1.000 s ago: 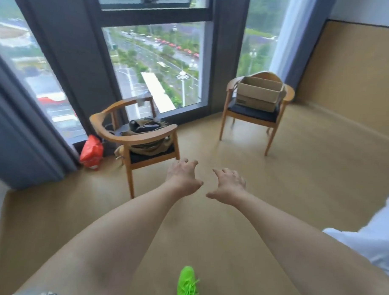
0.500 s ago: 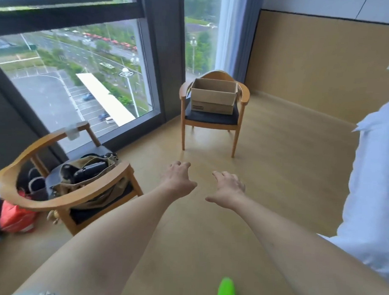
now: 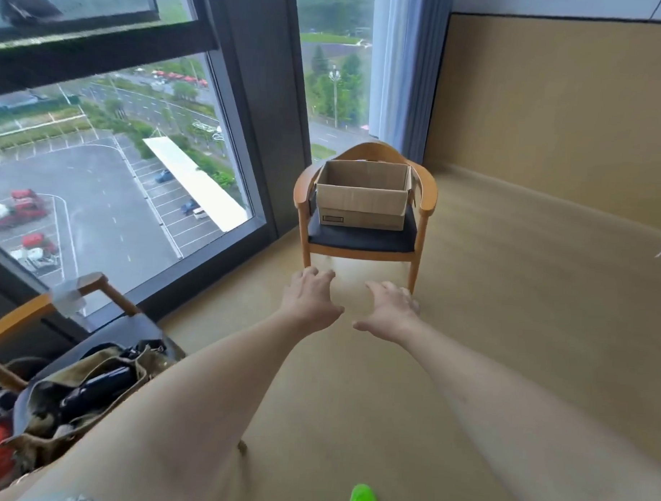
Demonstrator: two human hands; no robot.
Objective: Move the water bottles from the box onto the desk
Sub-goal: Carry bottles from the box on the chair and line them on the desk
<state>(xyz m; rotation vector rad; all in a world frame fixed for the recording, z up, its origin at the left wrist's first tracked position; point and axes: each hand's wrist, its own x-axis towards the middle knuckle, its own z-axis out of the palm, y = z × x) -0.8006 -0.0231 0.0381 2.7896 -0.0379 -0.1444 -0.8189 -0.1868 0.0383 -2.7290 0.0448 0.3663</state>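
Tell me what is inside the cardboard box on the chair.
Only the bare inner back wall of the box shows. Its front wall hides the bottom, so no bottles are visible.

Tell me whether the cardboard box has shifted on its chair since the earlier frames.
No. The cardboard box sits on the dark seat between the arms of the chair, as before. It only looks larger and more central because the camera has approached.
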